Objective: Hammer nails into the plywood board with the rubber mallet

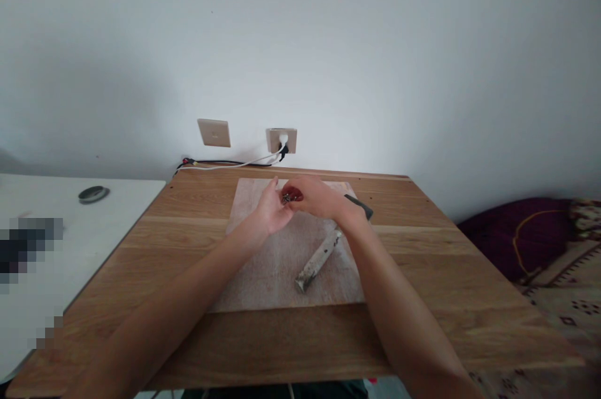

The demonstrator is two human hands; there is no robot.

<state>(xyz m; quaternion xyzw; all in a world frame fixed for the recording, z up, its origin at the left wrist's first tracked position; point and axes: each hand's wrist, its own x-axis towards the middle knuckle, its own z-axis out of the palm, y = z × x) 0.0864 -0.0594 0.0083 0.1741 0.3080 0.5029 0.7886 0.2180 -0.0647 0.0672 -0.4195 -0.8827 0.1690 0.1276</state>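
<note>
head view: both hands meet over a pale board lying on a wooden table.
small metal pieces: a little cluster sits between the hands, against the left palm; too small to make out singly.
left hand: the left hand has its palm turned toward the right one, its fingers partly hidden; cannot tell if they close on the pieces.
right hand: the right hand curls over the cluster, fingers bent; cannot tell whether they pinch any.
hammer: the hammer lies slanted, its worn handle on the board, partly behind the right wrist.
wall: a socket with plugged-in cables.
left side: a round grey dish on a white table.
</note>
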